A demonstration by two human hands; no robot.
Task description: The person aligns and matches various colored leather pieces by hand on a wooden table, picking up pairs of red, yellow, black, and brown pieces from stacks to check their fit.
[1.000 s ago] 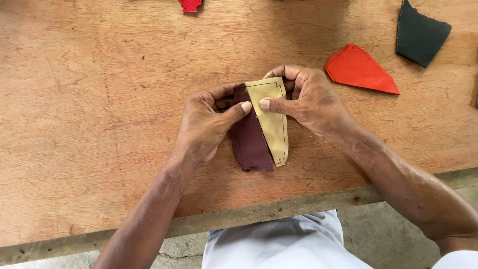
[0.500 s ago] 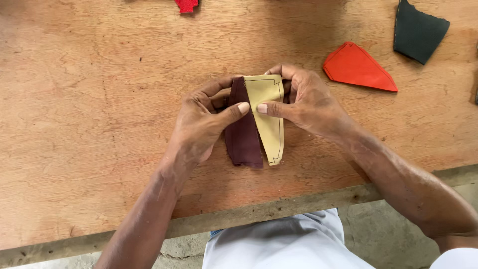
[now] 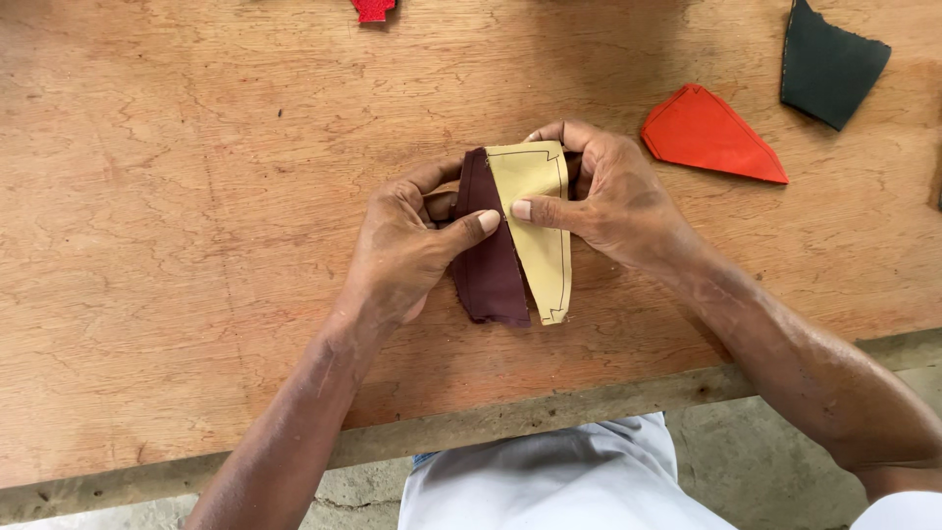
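Both my hands hold two wedge-shaped pieces of material over the wooden table (image 3: pixel 196 196). A tan piece (image 3: pixel 542 211) with a dark outline drawn near its edges lies over a dark maroon piece (image 3: pixel 488 270); their long edges meet down the middle. My left hand (image 3: pixel 407 245) grips the maroon piece, thumb pressed on its front. My right hand (image 3: pixel 608 201) grips the tan piece, thumb on its front and fingers curled over the top edge. The two thumbs almost touch.
An orange-red wedge-shaped piece (image 3: pixel 711 135) lies on the table to the right. A dark green piece (image 3: pixel 829 64) lies at the far right corner. A small red scrap (image 3: pixel 373 9) shows at the top edge. The table's front edge (image 3: pixel 549 412) runs just above my lap.
The two pieces have shifted slightly up and left in my hands, and the tan piece sits more squarely along the maroon one. Both hands keep their grip.
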